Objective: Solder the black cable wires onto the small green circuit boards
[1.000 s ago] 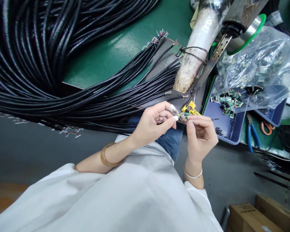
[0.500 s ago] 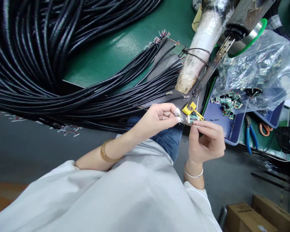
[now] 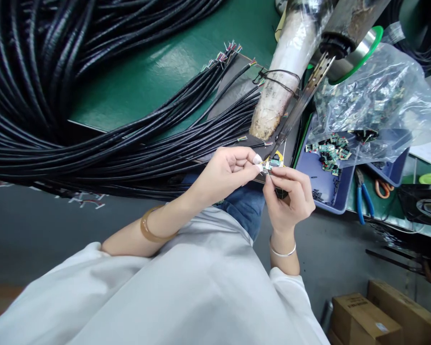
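Note:
My left hand pinches the fine stripped wire ends of a black cable, with white covers on the thumb and index fingertips. Against these wires lies a small green circuit board, under the tip of a soldering iron. My right hand is closed just below the board, a thin wire between thumb and index finger. Its other fingers lie near the board's right end; whether they grip it, I cannot tell. Part of a yellow piece shows behind the board.
Black cables in thick bundles cover the left. A white wrapped tube slants beside the iron. To the right are a blue tray of circuit boards, a plastic bag, blue-handled pliers and orange-handled scissors. Cardboard boxes stand below.
The view has shifted, so most things appear further left. The circuit board and wire ends have come together at the iron's tip, and my right hand has moved closer to my left.

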A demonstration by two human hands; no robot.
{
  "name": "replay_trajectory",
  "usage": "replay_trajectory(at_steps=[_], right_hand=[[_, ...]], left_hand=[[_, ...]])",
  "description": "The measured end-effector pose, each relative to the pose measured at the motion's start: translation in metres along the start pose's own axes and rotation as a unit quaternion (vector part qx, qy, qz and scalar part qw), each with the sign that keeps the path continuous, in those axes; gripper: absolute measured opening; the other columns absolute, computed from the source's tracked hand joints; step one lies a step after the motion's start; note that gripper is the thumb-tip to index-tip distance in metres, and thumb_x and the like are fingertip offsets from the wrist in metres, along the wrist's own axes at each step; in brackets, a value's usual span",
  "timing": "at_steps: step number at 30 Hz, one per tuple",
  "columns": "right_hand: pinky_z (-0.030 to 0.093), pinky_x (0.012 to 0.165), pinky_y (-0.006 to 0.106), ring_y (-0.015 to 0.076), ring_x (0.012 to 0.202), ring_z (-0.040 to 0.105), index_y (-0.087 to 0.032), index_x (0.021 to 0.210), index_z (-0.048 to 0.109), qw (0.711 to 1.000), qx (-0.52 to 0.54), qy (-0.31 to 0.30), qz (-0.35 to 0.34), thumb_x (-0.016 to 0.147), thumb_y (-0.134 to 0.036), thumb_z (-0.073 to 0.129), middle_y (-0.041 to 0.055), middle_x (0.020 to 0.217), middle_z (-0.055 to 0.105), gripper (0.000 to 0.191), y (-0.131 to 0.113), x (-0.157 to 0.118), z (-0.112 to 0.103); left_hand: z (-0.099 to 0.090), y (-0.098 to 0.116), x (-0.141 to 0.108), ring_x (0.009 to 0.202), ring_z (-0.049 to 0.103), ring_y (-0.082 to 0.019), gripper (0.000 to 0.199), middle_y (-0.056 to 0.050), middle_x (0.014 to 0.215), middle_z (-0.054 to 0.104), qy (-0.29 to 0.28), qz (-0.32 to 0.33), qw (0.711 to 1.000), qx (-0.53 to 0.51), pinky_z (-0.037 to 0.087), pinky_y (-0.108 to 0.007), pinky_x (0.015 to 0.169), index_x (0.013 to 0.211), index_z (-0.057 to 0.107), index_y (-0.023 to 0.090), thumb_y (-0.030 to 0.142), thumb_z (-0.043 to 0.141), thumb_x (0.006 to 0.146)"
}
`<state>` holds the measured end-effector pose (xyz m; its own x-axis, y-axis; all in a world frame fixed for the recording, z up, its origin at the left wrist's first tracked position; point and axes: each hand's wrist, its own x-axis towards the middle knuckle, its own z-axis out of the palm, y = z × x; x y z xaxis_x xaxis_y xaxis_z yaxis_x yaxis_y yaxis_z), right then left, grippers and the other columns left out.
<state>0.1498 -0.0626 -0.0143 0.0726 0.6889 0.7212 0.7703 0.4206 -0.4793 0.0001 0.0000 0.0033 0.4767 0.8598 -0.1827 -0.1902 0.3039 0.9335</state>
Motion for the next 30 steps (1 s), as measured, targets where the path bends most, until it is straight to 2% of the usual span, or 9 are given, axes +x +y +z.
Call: replay_trajectory(at_steps=[8, 15, 22, 26, 30], right_hand=[[0.062, 0.079, 0.029, 0.0138, 0.087, 0.072, -0.022, 0.091, 0.067, 1.0, -0.011, 0.017, 0.0, 0.083, -0.007, 0.072, 0.001, 0.094, 0.074, 0.018, 0.002, 0.008, 0.005], [0.063, 0.078, 0.029, 0.0134, 0.086, 0.072, -0.022, 0.09, 0.068, 0.999, -0.033, 0.017, -0.004, 0.083, -0.008, 0.074, -0.0007, 0.095, 0.074, 0.017, 0.0, 0.014, 0.004], [0.063, 0.074, 0.029, 0.0147, 0.084, 0.073, -0.025, 0.091, 0.065, 0.998, -0.057, 0.002, -0.034, 0.083, -0.013, 0.074, 0.0, 0.095, 0.074, 0.017, 0.001, 0.014, 0.003], [0.063, 0.074, 0.026, 0.0137, 0.085, 0.074, -0.024, 0.089, 0.062, 0.997, -0.057, -0.017, -0.046, 0.084, -0.013, 0.072, 0.0012, 0.096, 0.076, 0.017, 0.003, 0.008, 0.002], [0.064, 0.074, 0.026, 0.0138, 0.084, 0.074, -0.024, 0.088, 0.061, 0.997, -0.051, -0.005, -0.058, 0.084, -0.013, 0.071, 0.0016, 0.094, 0.076, 0.016, 0.006, 0.003, 0.002]], left_hand=[[0.004, 0.003, 0.008, 0.049, 0.04, -0.004, 0.006, 0.005, 0.057, 0.05, 0.028, 0.026, 0.999, 0.0, 0.031, -0.017, 0.047, 0.072, 0.063, 0.013, 0.014, 0.069, 0.075], [0.005, 0.006, 0.01, 0.049, 0.041, -0.003, 0.005, 0.006, 0.056, 0.05, 0.027, 0.049, 0.998, -0.017, 0.033, -0.016, 0.047, 0.073, 0.064, 0.013, 0.014, 0.069, 0.075], [0.001, 0.009, 0.009, 0.051, 0.043, -0.005, 0.005, 0.005, 0.057, 0.051, 0.041, 0.014, 0.999, 0.01, 0.036, -0.017, 0.05, 0.075, 0.066, 0.013, 0.016, 0.07, 0.074], [-0.001, 0.009, 0.007, 0.051, 0.04, -0.004, 0.006, 0.005, 0.057, 0.048, 0.029, -0.013, 0.999, 0.04, 0.031, -0.017, 0.049, 0.071, 0.063, 0.013, 0.016, 0.069, 0.073], [-0.001, 0.009, 0.006, 0.051, 0.037, -0.004, 0.007, 0.005, 0.058, 0.046, 0.01, -0.017, 0.999, 0.046, 0.029, -0.017, 0.048, 0.071, 0.061, 0.013, 0.016, 0.067, 0.074]])
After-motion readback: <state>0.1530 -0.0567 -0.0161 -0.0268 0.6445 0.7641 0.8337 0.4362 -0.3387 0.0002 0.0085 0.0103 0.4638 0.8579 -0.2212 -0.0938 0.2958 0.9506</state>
